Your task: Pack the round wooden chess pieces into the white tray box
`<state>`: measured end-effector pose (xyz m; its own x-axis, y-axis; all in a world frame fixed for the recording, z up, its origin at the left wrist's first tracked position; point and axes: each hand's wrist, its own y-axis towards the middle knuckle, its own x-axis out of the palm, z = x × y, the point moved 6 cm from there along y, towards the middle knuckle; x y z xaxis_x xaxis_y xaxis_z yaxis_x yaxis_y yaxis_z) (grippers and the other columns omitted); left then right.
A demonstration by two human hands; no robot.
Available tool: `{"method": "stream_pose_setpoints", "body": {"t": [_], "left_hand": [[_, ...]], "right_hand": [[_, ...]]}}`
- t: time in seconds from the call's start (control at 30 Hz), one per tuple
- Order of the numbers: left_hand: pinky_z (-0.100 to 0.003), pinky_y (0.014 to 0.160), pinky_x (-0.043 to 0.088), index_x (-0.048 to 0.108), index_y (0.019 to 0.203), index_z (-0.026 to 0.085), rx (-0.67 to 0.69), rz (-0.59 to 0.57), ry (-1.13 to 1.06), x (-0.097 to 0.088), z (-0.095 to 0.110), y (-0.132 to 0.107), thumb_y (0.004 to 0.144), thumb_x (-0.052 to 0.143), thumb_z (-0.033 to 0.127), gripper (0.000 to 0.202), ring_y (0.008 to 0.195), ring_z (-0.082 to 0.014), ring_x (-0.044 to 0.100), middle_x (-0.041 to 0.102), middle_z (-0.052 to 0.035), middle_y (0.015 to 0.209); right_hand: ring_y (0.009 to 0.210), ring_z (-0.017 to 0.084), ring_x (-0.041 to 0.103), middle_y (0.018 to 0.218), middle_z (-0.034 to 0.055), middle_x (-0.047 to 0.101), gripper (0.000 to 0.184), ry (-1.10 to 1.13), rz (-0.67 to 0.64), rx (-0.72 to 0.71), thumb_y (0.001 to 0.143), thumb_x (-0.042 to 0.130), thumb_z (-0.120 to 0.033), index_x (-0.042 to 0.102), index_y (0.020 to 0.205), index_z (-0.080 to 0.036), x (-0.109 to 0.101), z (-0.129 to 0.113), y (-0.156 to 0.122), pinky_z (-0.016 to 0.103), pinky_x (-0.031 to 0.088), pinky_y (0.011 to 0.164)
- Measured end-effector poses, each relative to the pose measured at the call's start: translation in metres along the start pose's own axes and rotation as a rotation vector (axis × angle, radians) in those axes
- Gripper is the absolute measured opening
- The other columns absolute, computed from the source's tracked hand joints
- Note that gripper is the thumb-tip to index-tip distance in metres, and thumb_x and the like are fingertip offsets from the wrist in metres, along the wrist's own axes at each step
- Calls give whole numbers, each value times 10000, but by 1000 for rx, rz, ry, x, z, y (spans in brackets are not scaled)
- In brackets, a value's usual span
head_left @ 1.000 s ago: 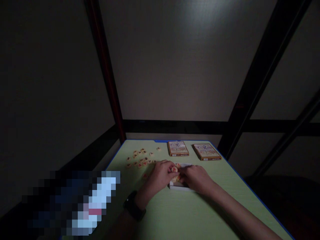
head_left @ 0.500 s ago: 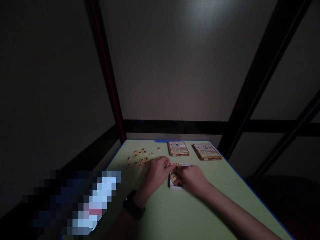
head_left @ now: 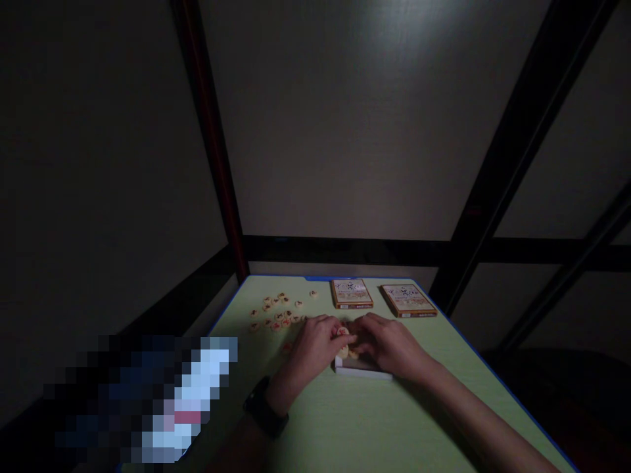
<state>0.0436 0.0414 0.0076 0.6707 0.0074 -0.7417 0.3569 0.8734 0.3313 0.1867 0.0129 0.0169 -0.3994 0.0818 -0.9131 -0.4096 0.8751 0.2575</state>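
Note:
My left hand point(head_left: 315, 345) and my right hand point(head_left: 389, 345) meet over a small white box point(head_left: 363, 371) on the green table point(head_left: 345, 420). Fingers of my left hand pinch a round pale game piece point(head_left: 342, 332) with a red mark, just above the box. My right hand lies over the box with its fingers curled on the pieces inside; what it holds is hidden. Several loose round pieces point(head_left: 279, 312) with red or dark marks lie on the table left of my left hand. A dark watch point(head_left: 263, 410) sits on my left wrist.
Two flat orange-edged boxes point(head_left: 351, 293) point(head_left: 407, 299) lie at the far edge of the table. Dark frame bars point(head_left: 517, 151) rise behind the table at right, and a red-tinted bar point(head_left: 211, 144) at left. A blurred patch covers the lower left.
My right hand has moved up and spread over the white box, whose near edge now shows. My left hand stays at the box's left end with a piece in its fingers.

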Motion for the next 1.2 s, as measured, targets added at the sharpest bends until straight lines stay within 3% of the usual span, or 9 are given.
{"method": "stream_pose_setpoints", "body": {"t": [0.17,0.4,0.53,0.7,1.0,1.2], "left_hand": [[-244,608,423,692,703,198,-27,-66,-91,8,2,0,761,743,297,125,679,-155,629,713,4,710],[-256,635,415,647,702,194,-7,-96,-53,11,3,-1,717,772,336,190,704,-161,612,686,-1,742],[-279,648,417,598,785,202,-29,-73,104,6,-2,-3,642,795,375,299,750,-200,608,668,-19,810],[-281,673,433,602,877,215,-3,-202,137,18,-2,-6,680,712,242,227,826,-228,640,702,-52,924],[-258,745,440,612,947,217,-78,-310,121,25,-4,-5,750,680,272,215,894,-207,648,714,-39,1001],[-269,765,440,601,941,208,-56,-292,172,29,-10,-5,814,630,294,156,929,-220,644,708,-56,994]], "right_hand": [[951,183,673,1061,112,699,242,149,104,-277,971,516,-275,702,1100,-189,5,-6,-4,275,521,829],[962,194,702,1058,123,734,304,56,107,-366,976,462,-196,727,1125,-191,7,1,-9,297,550,836],[924,175,713,1020,101,752,288,42,25,-325,957,483,-167,755,1044,-205,5,3,-9,269,536,837],[870,174,708,929,80,762,256,2,-107,-244,925,511,-152,762,942,-195,16,2,-6,252,507,807],[733,178,674,803,32,746,147,-54,-112,-116,780,642,-147,714,895,-201,25,7,-3,235,422,662],[721,189,662,783,36,733,133,-86,-88,-73,783,624,-156,690,888,-203,28,12,0,250,390,651]]}}
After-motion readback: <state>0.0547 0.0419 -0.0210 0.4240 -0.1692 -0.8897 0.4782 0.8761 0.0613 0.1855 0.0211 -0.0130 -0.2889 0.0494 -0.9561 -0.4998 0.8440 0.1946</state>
